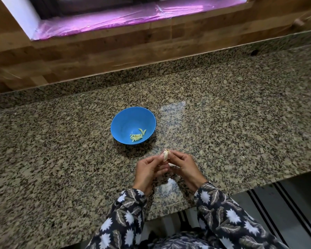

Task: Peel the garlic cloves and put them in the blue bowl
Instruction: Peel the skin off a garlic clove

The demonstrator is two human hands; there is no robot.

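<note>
Head view, 6 o'clock of frame: left hand (148, 169) and right hand (185, 168) brought together above granite counter (241, 114), fingers curled, pinching one garlic clove (166, 155) from both sides. Clove upright between fingertips, top end protruding toward 12 o'clock, lower end hidden by fingers. Left fingertips at clove's 9 o'clock, right fingertips at its 3 o'clock. Blue bowl (127, 121) on counter at 11 o'clock from hands, near, not touching. Peeled cloves (137, 136) grouped low at bowl's 5 o'clock inner wall. White peel scrap (169, 184) on counter at 6 o'clock from clove, between wrists. Patterned sleeves (126, 221) at frame bottom.
</note>
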